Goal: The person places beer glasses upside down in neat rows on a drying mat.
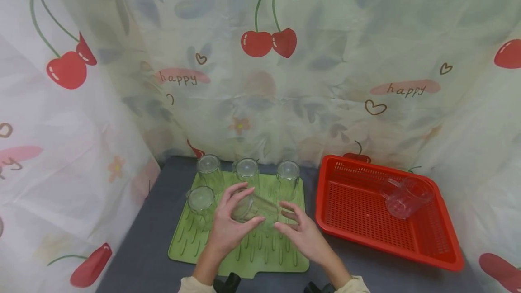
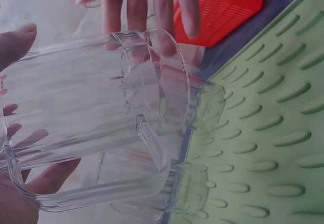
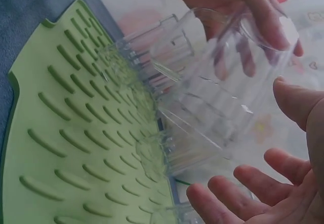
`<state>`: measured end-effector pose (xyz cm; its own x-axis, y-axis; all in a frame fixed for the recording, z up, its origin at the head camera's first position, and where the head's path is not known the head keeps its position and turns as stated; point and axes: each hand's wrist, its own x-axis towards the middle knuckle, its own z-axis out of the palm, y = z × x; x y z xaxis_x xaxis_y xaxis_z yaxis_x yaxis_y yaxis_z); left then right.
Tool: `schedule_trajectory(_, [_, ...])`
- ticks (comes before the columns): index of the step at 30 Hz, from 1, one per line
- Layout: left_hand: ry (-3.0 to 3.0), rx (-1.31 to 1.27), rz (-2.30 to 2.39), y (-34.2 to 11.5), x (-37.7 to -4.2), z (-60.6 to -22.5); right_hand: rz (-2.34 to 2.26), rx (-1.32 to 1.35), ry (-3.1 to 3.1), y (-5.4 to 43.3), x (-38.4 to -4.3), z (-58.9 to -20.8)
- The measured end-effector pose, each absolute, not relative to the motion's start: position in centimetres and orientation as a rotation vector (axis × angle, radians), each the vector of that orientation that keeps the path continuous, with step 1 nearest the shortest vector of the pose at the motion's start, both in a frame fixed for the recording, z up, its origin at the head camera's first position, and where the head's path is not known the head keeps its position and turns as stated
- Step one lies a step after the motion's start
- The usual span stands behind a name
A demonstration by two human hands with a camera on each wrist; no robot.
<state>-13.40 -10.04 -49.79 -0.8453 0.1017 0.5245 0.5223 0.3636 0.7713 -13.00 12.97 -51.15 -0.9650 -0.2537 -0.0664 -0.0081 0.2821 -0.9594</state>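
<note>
A clear glass mug (image 1: 260,208) is held over the green drying mat (image 1: 244,257), tipped onto its side. My left hand (image 1: 229,223) grips it at one end, thumb and fingers on opposite sides. Its handle (image 2: 152,143) shows in the left wrist view. My right hand (image 1: 303,233) is by the other end of the mug, fingers spread and slightly bent; in the right wrist view its fingertips (image 3: 217,183) stand apart from the glass. Several more glass mugs (image 1: 201,205) stand upside down along the back and left of the mat.
To the right stands a red perforated basket (image 1: 366,238) with another clear mug (image 1: 407,198) lying in it. A dark grey cloth (image 1: 142,248) covers the table. A patterned curtain (image 1: 260,103) hangs close behind and on both sides.
</note>
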Motion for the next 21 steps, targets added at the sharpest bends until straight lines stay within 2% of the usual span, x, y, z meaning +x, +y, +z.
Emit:
schedule_trajectory(12, [-2.285,-0.577,-1.316,-10.4,-14.1,-50.7,-1.764,-0.193,2.364,15.4,-13.0,-50.3])
schedule_trajectory(21, [-2.402,-0.486,-1.207,-10.4,-14.8,-51.5,-1.746,-0.191,2.411,17.0,-13.2,-49.8])
